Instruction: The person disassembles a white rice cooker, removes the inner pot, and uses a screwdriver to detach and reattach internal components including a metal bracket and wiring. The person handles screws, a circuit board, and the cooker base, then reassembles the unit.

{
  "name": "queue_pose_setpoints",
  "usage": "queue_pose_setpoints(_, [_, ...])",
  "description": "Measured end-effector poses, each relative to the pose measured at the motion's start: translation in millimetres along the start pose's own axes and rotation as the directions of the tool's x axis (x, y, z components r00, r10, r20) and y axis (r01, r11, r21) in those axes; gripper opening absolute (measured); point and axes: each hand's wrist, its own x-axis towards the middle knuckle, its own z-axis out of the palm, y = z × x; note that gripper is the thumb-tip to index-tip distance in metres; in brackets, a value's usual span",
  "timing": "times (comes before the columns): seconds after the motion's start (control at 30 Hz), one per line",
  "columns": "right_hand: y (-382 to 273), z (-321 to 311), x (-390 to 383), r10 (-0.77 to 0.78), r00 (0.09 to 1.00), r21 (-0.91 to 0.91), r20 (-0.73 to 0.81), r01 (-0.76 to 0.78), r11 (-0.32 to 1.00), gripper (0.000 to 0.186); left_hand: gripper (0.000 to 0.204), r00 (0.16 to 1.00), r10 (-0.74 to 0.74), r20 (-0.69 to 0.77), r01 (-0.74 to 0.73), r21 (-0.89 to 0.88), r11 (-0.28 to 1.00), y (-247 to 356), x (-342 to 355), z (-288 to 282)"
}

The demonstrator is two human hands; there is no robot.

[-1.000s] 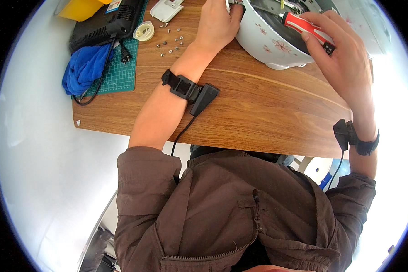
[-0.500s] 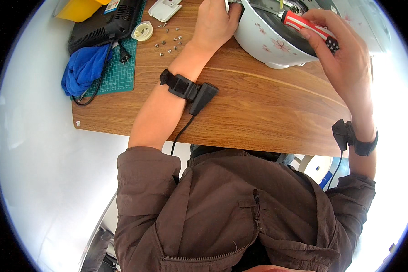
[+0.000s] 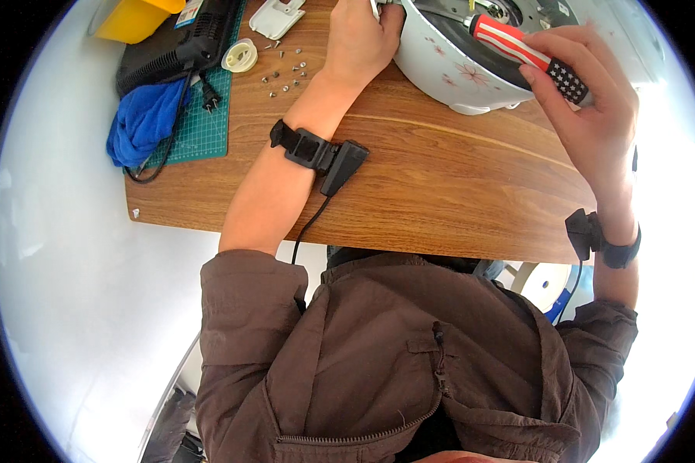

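A white rice cooker (image 3: pixel 448 81) with a pink flower print lies at the top right, its inside exposed with metal parts and wires. My right hand (image 3: pixel 587 77) holds a screwdriver (image 3: pixel 513 42) by the star-patterned end of its red-and-white striped handle, thumb on the near side and fingers over the top. The screwdriver slants to the upper left, over the cooker's opening; its tip is hard to make out. My left hand (image 3: pixel 364 46) is closed at the cooker's left side, gripping its edge. The upper frame edge cuts off part of that grip.
Several small screws (image 3: pixel 286 89) lie loose left of my left forearm, near a round cream cap (image 3: pixel 240 56) and a white plastic cover (image 3: pixel 276 17). Farther left are a green cutting mat (image 3: pixel 201 131), a blue cloth (image 3: pixel 148 123), a black device (image 3: pixel 170 54) with a plug, and a yellow bin (image 3: pixel 135 17).
The screwdriver's handle has shifted slightly left. My right fingers have moved back along it, baring more of the star pattern. My left hand stays at the cooker's side.
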Motion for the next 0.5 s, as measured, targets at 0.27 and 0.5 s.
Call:
queue_pose_setpoints(0.27, [-1.3, 0.8, 2.0, 0.051, 0.999, -0.038, 0.018, -0.050, 0.998, 0.030, 0.062, 1.000, -0.023, 0.020, 0.023, 0.001, 1.000, 0.1, -2.2, -1.0])
queue_pose_setpoints(0.5, [18.3, -4.3, -6.2, 0.073, 0.997, 0.003, 0.036, -0.073, 0.997, 0.036, 0.065, 0.997, -0.069, 0.031, 0.069, -0.006, 0.998, 4.6, -1.2, -0.7])
